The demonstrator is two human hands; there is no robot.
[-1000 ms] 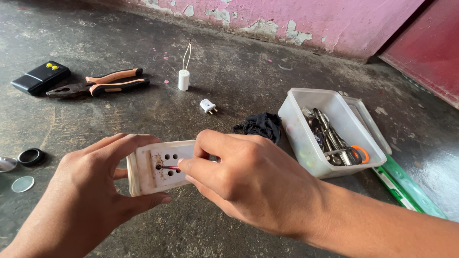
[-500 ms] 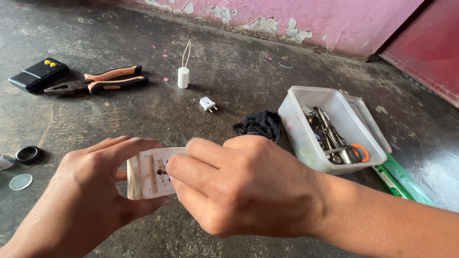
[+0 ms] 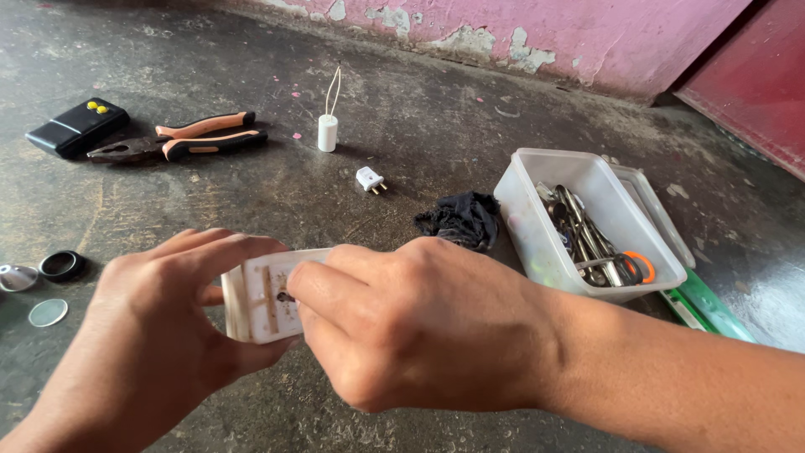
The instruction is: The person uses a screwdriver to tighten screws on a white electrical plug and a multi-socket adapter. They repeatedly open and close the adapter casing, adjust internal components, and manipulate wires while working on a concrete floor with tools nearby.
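**Right hand now covers most of the white socket**

We see the left hand (image 3: 159, 335) at the lower left of the frame, its grip closed around a white plastic socket box (image 3: 260, 298), fingers over the top edge and thumb beneath. The right hand (image 3: 419, 327) reaches in from the lower right, fingertips pressed to the box's face; whether they pinch anything small there, we cannot tell. Compared with a second ago, the right hand has slid further left across the box, so the holes that showed then are mostly hidden and only the left part of the face remains visible. The box stays held above the concrete floor (image 3: 251, 193), near the frame's lower centre.

The rest is unchanged: orange-handled pliers (image 3: 180, 143) and a black case (image 3: 77, 127) at upper left, a small white cylinder (image 3: 327, 132) and white plug (image 3: 369, 179) at upper centre, a black cloth (image 3: 459, 220), and a clear tub (image 3: 537, 226) of metal tools at right.
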